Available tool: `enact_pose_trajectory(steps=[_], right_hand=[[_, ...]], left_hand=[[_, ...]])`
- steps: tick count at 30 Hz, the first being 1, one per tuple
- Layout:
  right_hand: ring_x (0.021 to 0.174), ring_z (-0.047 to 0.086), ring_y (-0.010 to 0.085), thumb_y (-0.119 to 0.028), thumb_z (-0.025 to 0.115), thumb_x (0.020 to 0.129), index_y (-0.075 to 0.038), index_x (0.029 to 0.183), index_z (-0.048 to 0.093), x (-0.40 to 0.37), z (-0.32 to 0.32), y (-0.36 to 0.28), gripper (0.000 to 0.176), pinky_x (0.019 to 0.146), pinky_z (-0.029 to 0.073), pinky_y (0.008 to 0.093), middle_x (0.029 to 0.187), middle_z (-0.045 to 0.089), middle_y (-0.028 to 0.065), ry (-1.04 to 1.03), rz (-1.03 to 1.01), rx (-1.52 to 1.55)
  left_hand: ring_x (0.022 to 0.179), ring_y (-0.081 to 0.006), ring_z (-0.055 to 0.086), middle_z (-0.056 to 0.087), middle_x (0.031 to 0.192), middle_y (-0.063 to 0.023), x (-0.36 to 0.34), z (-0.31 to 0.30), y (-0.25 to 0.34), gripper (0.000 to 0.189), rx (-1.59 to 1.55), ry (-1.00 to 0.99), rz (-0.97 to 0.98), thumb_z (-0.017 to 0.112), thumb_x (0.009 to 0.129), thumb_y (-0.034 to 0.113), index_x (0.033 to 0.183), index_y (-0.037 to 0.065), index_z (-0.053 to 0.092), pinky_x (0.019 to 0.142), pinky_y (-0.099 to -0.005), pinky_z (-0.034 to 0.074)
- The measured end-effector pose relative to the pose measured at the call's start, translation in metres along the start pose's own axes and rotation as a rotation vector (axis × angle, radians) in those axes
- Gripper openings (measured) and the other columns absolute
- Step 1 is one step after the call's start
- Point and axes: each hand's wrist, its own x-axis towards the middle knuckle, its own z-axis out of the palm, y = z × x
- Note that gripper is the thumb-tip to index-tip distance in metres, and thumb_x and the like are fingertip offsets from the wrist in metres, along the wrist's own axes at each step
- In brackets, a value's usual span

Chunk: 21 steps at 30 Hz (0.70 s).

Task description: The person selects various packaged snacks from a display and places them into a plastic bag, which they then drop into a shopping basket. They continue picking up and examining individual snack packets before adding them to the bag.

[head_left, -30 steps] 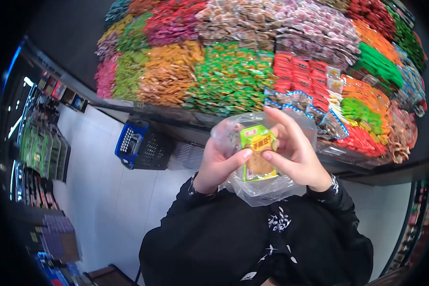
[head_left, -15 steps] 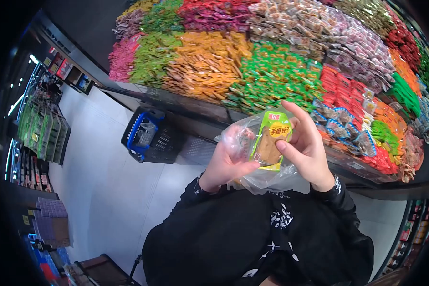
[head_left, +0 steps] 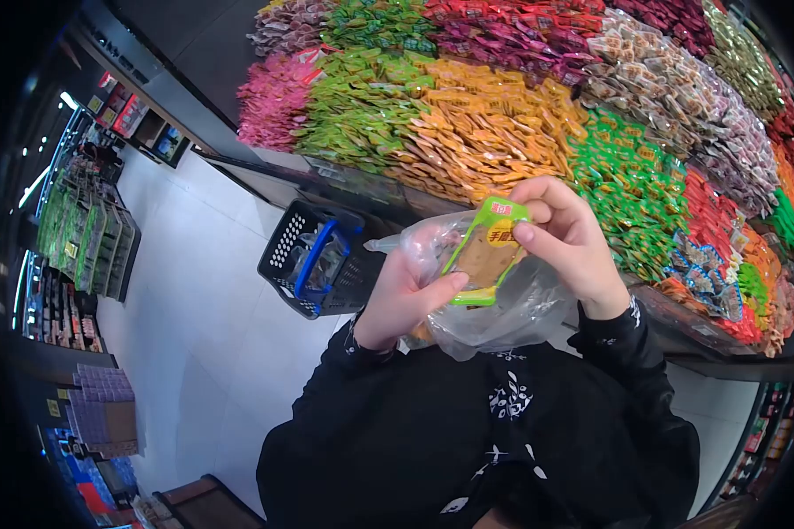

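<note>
A green-edged snack packet (head_left: 487,256) with a clear window showing brown contents is held tilted in front of my chest. My right hand (head_left: 569,238) pinches its upper right corner between thumb and curled fingers. Around a clear plastic bag (head_left: 503,322) my left hand (head_left: 403,295) is closed, its thumb against the packet's lower left edge. The bag hangs beneath and behind the packet, with some items faintly visible inside. Part of my left fingers is seen through the plastic.
Ahead, a long sloping display (head_left: 494,132) holds heaps of colourful wrapped snacks. A dark shopping basket (head_left: 313,260) with a blue handle stands on the pale floor (head_left: 194,309) by its base. Shelves (head_left: 88,229) line the left, others the lower right.
The view has shifted, so display and basket appear further right. The basket's blue handle looks different in angle. My right hand has moved up to the packet's top corner, and the packet tilts more.
</note>
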Motion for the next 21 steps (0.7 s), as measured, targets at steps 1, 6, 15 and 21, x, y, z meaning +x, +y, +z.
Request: enact_pose_trajectory(steps=[1, 6, 15, 21], right_hand=[[0.082, 0.057, 0.0049, -0.005, 0.059, 0.087, -0.003, 0.11, 0.049, 0.012, 0.001, 0.0, 0.025, 0.069, 0.045, 0.019, 0.092, 0.062, 0.0006, -0.039, 0.032, -0.018], [0.074, 0.055, 0.0029, -0.005, 0.061, 0.086, -0.001, 0.106, 0.057, 0.078, 0.008, 0.009, 0.021, 0.066, 0.045, 0.0181, 0.087, 0.064, -0.0007, -0.168, 0.057, -0.139], [0.072, 0.057, 0.0028, -0.012, 0.062, 0.086, -0.004, 0.106, 0.06, 0.247, -0.071, 0.015, 0.022, 0.064, 0.048, 0.0178, 0.085, 0.064, -0.0014, 0.062, -0.141, -0.16], [0.062, 0.055, 0.0087, -0.013, 0.063, 0.081, -0.005, 0.097, 0.062, 0.349, -0.094, 0.077, 0.018, 0.057, 0.044, 0.026, 0.075, 0.064, 0.0039, 0.122, -0.245, -0.679]], left_hand=[[0.103, -0.0108, 0.052, 0.055, 0.11, -0.0058, 0.002, -0.012, 0.003, 0.041, 0.002, 0.03, 0.043, 0.059, 0.077, -0.004, 0.117, -0.001, 0.047, 0.089, -0.0279, 0.042], [0.092, -0.0114, 0.055, 0.052, 0.107, -0.006, 0.02, -0.069, 0.012, 0.043, 0.032, 0.244, 0.299, 0.064, 0.072, 0.0, 0.112, 0.0, 0.048, 0.084, -0.0252, 0.043], [0.073, -0.0104, 0.055, 0.052, 0.102, -0.0086, 0.041, -0.154, 0.072, 0.032, -0.008, 0.612, 0.509, 0.057, 0.081, 0.007, 0.11, -0.001, 0.046, 0.061, -0.0192, 0.044], [0.087, -0.0145, 0.055, 0.056, 0.101, -0.0081, 0.073, -0.184, 0.093, 0.027, -0.002, 0.913, 0.604, 0.053, 0.085, 0.005, 0.111, 0.0, 0.049, 0.073, -0.0247, 0.045]])
